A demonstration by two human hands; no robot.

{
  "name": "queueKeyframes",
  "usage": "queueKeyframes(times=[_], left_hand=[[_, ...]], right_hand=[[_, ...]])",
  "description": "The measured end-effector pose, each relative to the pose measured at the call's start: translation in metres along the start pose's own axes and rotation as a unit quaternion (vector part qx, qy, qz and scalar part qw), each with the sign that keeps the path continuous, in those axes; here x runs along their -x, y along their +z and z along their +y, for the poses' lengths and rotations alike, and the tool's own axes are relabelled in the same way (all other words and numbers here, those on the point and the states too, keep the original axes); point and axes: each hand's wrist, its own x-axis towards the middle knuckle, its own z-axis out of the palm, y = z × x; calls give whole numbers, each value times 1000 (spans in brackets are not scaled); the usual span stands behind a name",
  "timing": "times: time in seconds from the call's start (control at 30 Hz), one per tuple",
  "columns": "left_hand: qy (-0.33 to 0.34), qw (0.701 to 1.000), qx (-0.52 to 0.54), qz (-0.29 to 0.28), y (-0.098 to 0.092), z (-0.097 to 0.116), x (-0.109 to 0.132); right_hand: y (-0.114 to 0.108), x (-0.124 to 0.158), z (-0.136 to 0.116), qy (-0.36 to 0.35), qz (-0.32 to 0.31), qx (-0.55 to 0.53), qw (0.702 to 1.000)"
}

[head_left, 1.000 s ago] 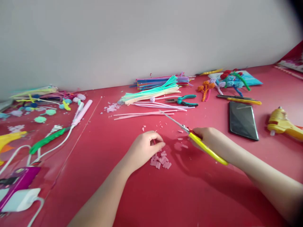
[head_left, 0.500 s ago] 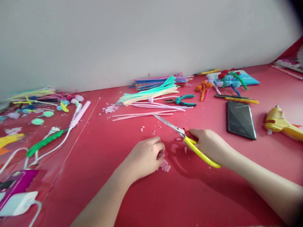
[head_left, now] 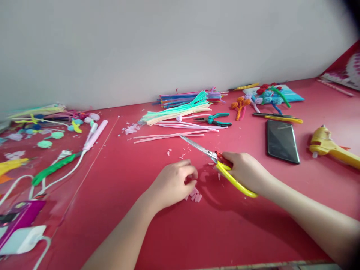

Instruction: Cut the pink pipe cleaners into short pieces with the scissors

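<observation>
In my right hand (head_left: 247,168) is a pair of scissors (head_left: 234,180) with yellow and red handles. The blades look closed and point to the upper left, towards two or three thin pink pipe cleaners (head_left: 168,138) on the table. My left hand (head_left: 176,182) rests low over the red tabletop, fingers curled, with a small gap between thumb and forefinger. Nothing shows in that gap. Just under its fingertips lies a little heap of short pink cut pieces (head_left: 196,195). Pink scraps (head_left: 184,155) are scattered between the hands and the pipe cleaners.
Behind lie bundles of pipe cleaners (head_left: 180,110) and teal pliers (head_left: 215,119). To the right are a black phone (head_left: 282,142), a yellow glue gun (head_left: 329,146) and twisted pipe-cleaner figures (head_left: 239,106). A pink corded tool (head_left: 95,135), white cables and pompoms (head_left: 45,144) occupy the left.
My left thumb and forefinger have parted slightly above the pink pieces. The scissors and my right hand have shifted a little leftward in view, as have the things on the right.
</observation>
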Motion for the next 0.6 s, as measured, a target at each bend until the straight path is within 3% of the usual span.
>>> queueKeyframes(times=[0.13, 0.23, 0.3, 0.47, 0.6], left_hand=[[34, 998, 34, -32, -4, -1, 0], [-13, 999, 35, 39, -10, -14, -3], [-45, 997, 38, 51, -15, -25, -4], [-108, 986, 71, -108, -32, -41, 3], [-140, 978, 20, -155, -45, -44, 14]], right_hand=[[2, -1, 2, -2, 14, -6, 1000], [5, -3, 5, -5, 26, -5, 1000], [6, -5, 6, -7, 34, 1, 999], [10, -10, 9, -12, 55, 13, 998], [13, -12, 6, -14, 73, 9, 997]])
